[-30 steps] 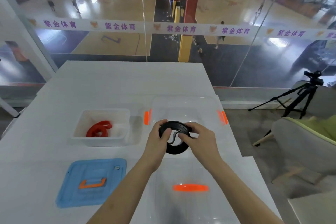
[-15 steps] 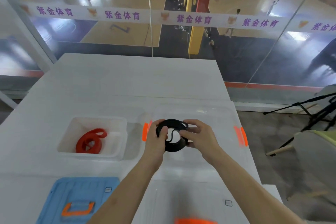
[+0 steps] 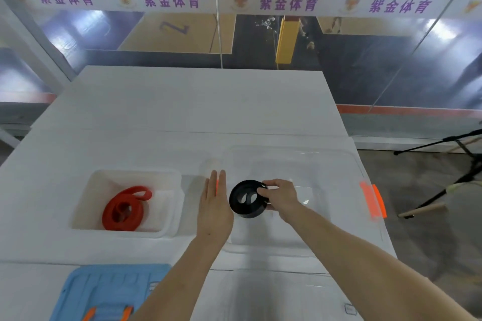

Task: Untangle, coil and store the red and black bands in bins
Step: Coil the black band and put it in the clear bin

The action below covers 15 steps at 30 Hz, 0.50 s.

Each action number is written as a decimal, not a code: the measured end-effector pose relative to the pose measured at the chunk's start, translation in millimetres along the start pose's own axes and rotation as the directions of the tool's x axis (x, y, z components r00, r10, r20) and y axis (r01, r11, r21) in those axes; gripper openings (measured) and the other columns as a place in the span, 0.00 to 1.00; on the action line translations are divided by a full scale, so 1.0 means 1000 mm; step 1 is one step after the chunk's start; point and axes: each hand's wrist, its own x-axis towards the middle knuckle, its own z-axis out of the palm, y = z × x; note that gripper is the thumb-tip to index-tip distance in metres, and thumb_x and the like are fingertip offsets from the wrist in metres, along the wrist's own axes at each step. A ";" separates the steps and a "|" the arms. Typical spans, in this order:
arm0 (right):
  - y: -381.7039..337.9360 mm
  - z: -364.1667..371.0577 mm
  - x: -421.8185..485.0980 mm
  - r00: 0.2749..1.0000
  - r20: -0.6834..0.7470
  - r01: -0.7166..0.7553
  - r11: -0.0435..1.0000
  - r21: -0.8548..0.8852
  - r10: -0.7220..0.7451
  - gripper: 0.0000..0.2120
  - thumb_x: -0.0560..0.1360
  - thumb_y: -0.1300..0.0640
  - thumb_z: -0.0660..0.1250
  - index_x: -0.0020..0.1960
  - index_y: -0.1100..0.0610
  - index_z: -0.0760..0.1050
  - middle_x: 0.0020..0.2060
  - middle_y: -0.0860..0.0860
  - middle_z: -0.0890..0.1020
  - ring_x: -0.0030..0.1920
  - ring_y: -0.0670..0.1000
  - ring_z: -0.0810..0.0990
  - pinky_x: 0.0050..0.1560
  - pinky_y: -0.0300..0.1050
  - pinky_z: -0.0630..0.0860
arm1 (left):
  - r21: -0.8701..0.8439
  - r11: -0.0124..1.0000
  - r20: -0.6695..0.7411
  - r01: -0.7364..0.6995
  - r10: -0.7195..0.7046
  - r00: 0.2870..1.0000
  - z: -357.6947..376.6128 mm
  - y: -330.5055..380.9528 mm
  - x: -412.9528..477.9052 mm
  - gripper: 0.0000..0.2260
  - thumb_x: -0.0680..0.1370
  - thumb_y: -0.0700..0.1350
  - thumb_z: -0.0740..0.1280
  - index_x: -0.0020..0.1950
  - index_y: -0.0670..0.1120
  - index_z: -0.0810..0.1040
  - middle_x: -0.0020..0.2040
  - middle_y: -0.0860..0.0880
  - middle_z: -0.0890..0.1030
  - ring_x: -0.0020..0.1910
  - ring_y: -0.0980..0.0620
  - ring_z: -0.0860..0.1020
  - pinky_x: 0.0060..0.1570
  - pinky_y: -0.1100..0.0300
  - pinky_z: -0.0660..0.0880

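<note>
The coiled black band [image 3: 246, 199] hangs low inside the clear bin [image 3: 339, 161], which has orange latches. My right hand [image 3: 280, 197] grips the coil's right side with curled fingers. Just left of the coil, my left hand [image 3: 215, 204] is flat with straight fingers over the bin's left rim, apart from the band. A coiled red band [image 3: 125, 208] lies in the small white bin [image 3: 167, 229] to the left.
A blue lid [image 3: 104, 292] with an orange handle lies at the near left of the white table [image 3: 182, 101]. A clear lid [image 3: 281, 297] sits at the near edge. A tripod [image 3: 461, 172] stands off the table's right side.
My left hand has let go of the black coil and straightened beside it. My right hand alone holds the coil, lower in the clear bin. The camera view has tilted closer to the table.
</note>
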 end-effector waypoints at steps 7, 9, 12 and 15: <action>0.019 0.021 0.043 0.996 -0.082 -0.040 0.999 -0.009 0.039 0.11 0.75 0.63 0.77 0.55 0.55 0.82 0.51 0.61 0.86 0.51 0.61 0.88 0.50 0.56 0.87 | 0.002 1.000 -0.062 -0.029 0.029 0.998 0.004 -0.006 0.000 0.35 0.80 0.32 0.57 0.84 0.49 0.50 0.85 0.47 0.51 0.82 0.46 0.59 0.75 0.52 0.66; 0.023 0.024 0.050 0.994 -0.095 -0.050 0.999 -0.010 0.049 0.09 0.76 0.64 0.76 0.53 0.54 0.82 0.51 0.61 0.86 0.52 0.61 0.88 0.50 0.57 0.87 | 0.031 0.999 -0.076 -0.035 0.038 0.996 0.003 -0.011 0.001 0.34 0.80 0.33 0.58 0.84 0.49 0.50 0.84 0.47 0.53 0.81 0.46 0.61 0.73 0.52 0.69; 0.028 0.025 0.060 0.988 -0.137 -0.066 0.998 0.000 0.065 0.09 0.76 0.63 0.76 0.53 0.53 0.82 0.51 0.61 0.86 0.52 0.61 0.87 0.52 0.58 0.87 | 0.045 0.999 -0.051 -0.024 0.026 0.998 0.002 -0.008 0.000 0.38 0.78 0.31 0.58 0.84 0.51 0.48 0.85 0.49 0.50 0.81 0.47 0.61 0.70 0.51 0.71; 0.033 0.027 0.068 0.982 -0.180 -0.071 0.997 -0.033 0.064 0.09 0.75 0.63 0.76 0.52 0.51 0.81 0.51 0.58 0.86 0.51 0.59 0.86 0.55 0.58 0.86 | 0.047 0.999 -0.030 -0.011 0.012 0.999 0.003 -0.003 -0.002 0.40 0.77 0.30 0.57 0.84 0.52 0.46 0.85 0.50 0.48 0.81 0.47 0.60 0.68 0.50 0.73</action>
